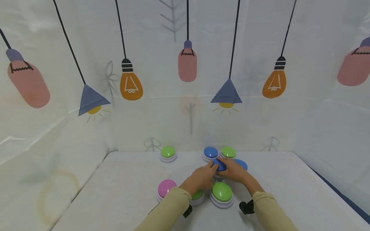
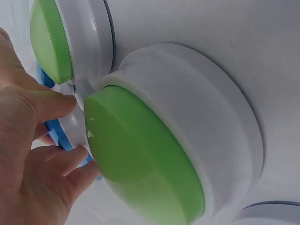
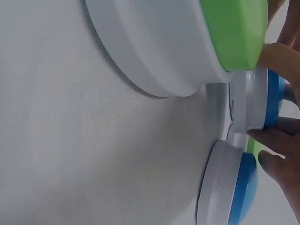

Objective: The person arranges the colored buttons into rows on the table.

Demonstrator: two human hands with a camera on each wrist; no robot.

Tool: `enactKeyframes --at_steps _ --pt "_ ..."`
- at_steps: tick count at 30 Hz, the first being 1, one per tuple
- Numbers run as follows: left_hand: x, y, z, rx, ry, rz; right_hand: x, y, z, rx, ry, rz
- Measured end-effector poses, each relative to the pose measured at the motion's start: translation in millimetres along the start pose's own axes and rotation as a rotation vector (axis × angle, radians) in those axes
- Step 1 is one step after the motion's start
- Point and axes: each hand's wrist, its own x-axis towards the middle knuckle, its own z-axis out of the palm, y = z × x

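Observation:
Both hands meet over a blue push button with a white base (image 1: 220, 165) near the middle of the table. My left hand (image 1: 202, 178) grips its left side, with fingers and thumb around the rim in the left wrist view. From the right, my right hand (image 1: 234, 170) holds the same button, its fingers on the white base (image 3: 251, 101) in the right wrist view. Another blue button (image 1: 241, 164) sits just right of it, partly behind the right hand. A green button (image 1: 222, 192) stands in front, and a second green button (image 1: 198, 196) is partly covered by the left arm.
Behind the hands stand a blue button (image 1: 211, 152) and a green button (image 1: 228, 152). A separate green button (image 1: 168, 152) is at the back left of the white table (image 1: 124, 186). A pink button (image 1: 167, 187) lies left of the left forearm. A lamp-printed sheet (image 1: 162, 122) hangs behind.

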Motion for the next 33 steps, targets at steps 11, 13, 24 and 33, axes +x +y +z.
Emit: enactKeyframes --at_steps 11,13,24,33 --pt "-5.2 -3.5 -3.4 0.057 0.117 0.078 -11.1 -5 -10 -0.011 0.072 -0.077" --pt "-5.6 -3.0 -4.0 0.055 0.134 0.084 -14.0 -5 -13 -0.031 0.093 -0.081" --pt "-13.9 12.4 -9.8 0.090 0.260 0.163 -42.1 -13 -34 -0.089 0.153 -0.088" --pt "-18.5 26.5 -6.5 0.141 0.307 0.229 -68.4 -12 -38 -0.111 0.242 -0.137"
